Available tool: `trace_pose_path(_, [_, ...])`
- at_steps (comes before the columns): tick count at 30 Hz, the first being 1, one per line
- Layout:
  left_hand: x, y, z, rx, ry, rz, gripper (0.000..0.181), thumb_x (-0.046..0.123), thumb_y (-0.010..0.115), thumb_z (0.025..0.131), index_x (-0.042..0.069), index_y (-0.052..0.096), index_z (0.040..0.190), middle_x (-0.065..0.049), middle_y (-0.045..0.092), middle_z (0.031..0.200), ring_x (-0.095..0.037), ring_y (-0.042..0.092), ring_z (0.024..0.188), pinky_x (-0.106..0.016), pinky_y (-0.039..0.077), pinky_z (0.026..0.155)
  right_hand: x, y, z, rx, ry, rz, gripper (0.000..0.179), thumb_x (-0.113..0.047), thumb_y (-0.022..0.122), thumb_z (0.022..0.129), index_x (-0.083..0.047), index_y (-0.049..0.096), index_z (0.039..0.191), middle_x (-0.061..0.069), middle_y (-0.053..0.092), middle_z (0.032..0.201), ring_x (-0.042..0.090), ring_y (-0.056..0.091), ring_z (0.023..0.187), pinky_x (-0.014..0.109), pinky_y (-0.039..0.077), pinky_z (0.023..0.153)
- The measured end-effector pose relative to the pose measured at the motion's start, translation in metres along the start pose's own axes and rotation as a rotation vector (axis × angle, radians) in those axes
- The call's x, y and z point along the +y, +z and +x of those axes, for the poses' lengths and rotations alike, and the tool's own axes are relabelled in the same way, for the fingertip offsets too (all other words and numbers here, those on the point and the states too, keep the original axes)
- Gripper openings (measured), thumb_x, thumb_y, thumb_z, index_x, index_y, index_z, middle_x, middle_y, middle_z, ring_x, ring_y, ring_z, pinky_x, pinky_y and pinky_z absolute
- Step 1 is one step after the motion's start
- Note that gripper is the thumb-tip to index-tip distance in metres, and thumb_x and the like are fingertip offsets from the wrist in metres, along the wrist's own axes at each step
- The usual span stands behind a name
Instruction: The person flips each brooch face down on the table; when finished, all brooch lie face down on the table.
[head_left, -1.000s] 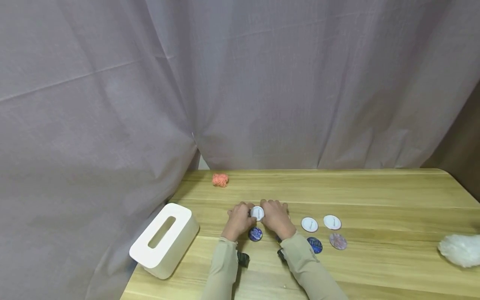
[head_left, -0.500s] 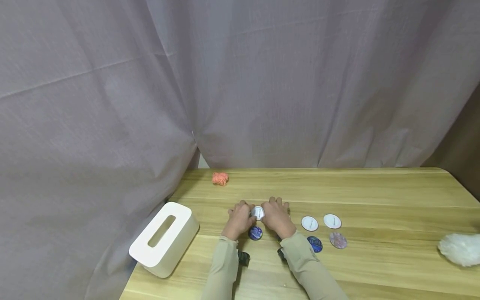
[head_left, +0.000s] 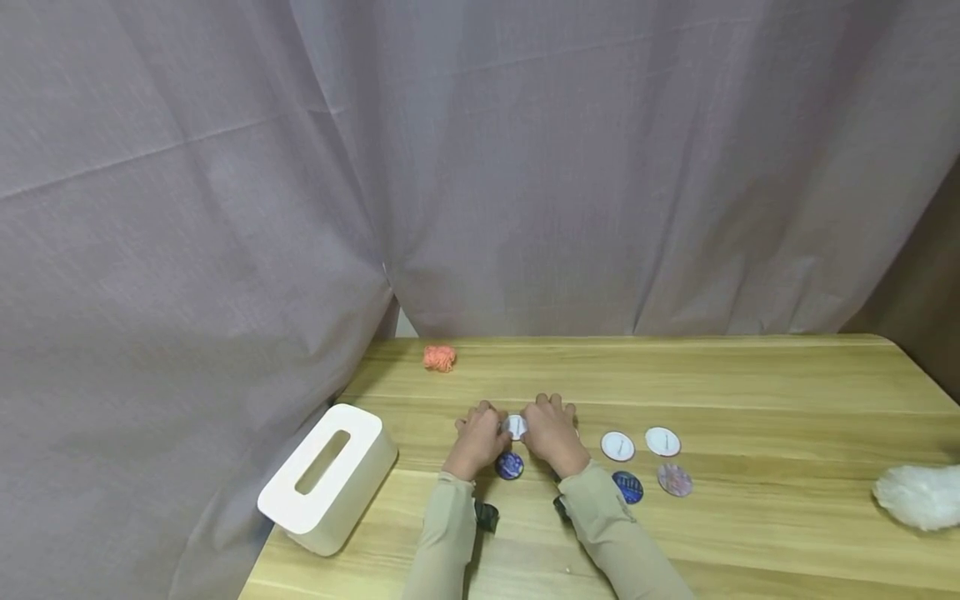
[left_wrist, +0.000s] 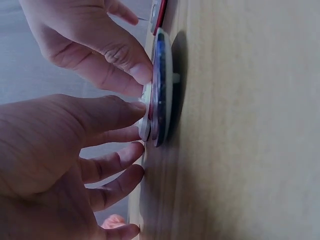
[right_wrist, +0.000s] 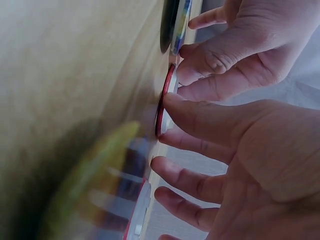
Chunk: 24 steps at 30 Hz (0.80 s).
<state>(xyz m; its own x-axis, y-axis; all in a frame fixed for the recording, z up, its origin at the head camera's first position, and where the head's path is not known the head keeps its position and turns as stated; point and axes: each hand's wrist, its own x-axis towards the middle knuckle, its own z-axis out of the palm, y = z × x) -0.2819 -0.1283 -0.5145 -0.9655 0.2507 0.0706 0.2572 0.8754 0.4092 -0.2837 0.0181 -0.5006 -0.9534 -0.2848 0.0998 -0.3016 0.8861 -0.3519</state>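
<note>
In the head view, a round pin badge [head_left: 515, 427] lies white back up between my hands, its pin showing. My left hand [head_left: 476, 437] pinches its left side with thumb and index finger; the other fingers spread outward. From the opposite side my right hand [head_left: 553, 433] holds the edge with thumb and finger, covering part of it. The right wrist view shows this badge's red rim [right_wrist: 161, 117] close to the tabletop. Nearer me lies a blue patterned badge [head_left: 510, 466], picture up. Another badge is mostly hidden under my right hand.
To the right are two white-backed badges [head_left: 618, 447], a dark blue badge [head_left: 627, 487] and a pink one [head_left: 675, 480]. A white tissue box [head_left: 330, 479] stands left. Orange cord [head_left: 439, 358] lies at the back, a white fluffy bundle [head_left: 918, 497] far right. Grey curtain hangs behind.
My right hand's fingers have shifted slightly, and its thumb side now covers a little more of the badge. My left hand stays in place. The other things have not moved.
</note>
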Motion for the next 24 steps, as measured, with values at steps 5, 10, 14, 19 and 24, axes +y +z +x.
trace_pose_path(5, [-0.001,-0.003,-0.002,0.02,0.015,-0.054,0.007,0.013,0.071,0.09,0.007,0.07,0.093,-0.012,0.06,0.099,-0.032,0.055,0.093,-0.052,0.037,0.078,0.001,-0.003,0.0,0.019,-0.026,-0.007,0.011,-0.012,0.081,0.082,-0.007,0.072,0.084,0.012,0.061,0.086,0.033,0.053,0.085,0.059,0.042,0.082])
trace_pose_path(10, [-0.003,-0.007,-0.005,0.055,0.027,-0.124,0.031,0.008,0.065,0.089,0.001,0.068,0.118,-0.018,0.064,0.111,-0.037,0.059,0.103,-0.057,0.038,0.081,0.002,-0.009,-0.001,0.036,-0.08,0.021,0.008,-0.008,0.078,0.083,-0.009,0.07,0.082,0.01,0.064,0.084,0.033,0.057,0.083,0.059,0.041,0.081])
trace_pose_path(14, [-0.004,-0.009,-0.007,0.079,0.027,-0.145,0.033,0.007,0.063,0.088,0.001,0.067,0.12,-0.014,0.065,0.103,-0.033,0.06,0.098,-0.054,0.04,0.081,0.001,-0.013,-0.004,0.004,-0.113,0.098,0.011,-0.002,0.077,0.079,-0.007,0.075,0.089,0.009,0.07,0.091,0.034,0.06,0.088,0.059,0.039,0.086])
trace_pose_path(19, [-0.004,-0.011,-0.009,0.097,0.041,-0.148,0.03,0.009,0.065,0.088,0.002,0.068,0.117,-0.012,0.067,0.101,-0.03,0.062,0.095,-0.051,0.042,0.081,0.0,-0.016,-0.007,-0.032,-0.142,0.148,0.022,0.0,0.078,0.076,-0.004,0.076,0.098,0.011,0.074,0.102,0.037,0.062,0.094,0.06,0.037,0.089])
trace_pose_path(24, [-0.005,-0.014,-0.014,0.09,0.042,-0.19,0.031,0.009,0.068,0.089,0.001,0.067,0.118,-0.016,0.069,0.105,-0.032,0.064,0.099,-0.055,0.043,0.088,-0.001,-0.019,-0.011,-0.049,-0.156,0.168,0.021,-0.003,0.08,0.076,-0.004,0.076,0.097,0.009,0.075,0.098,0.035,0.065,0.094,0.059,0.037,0.088])
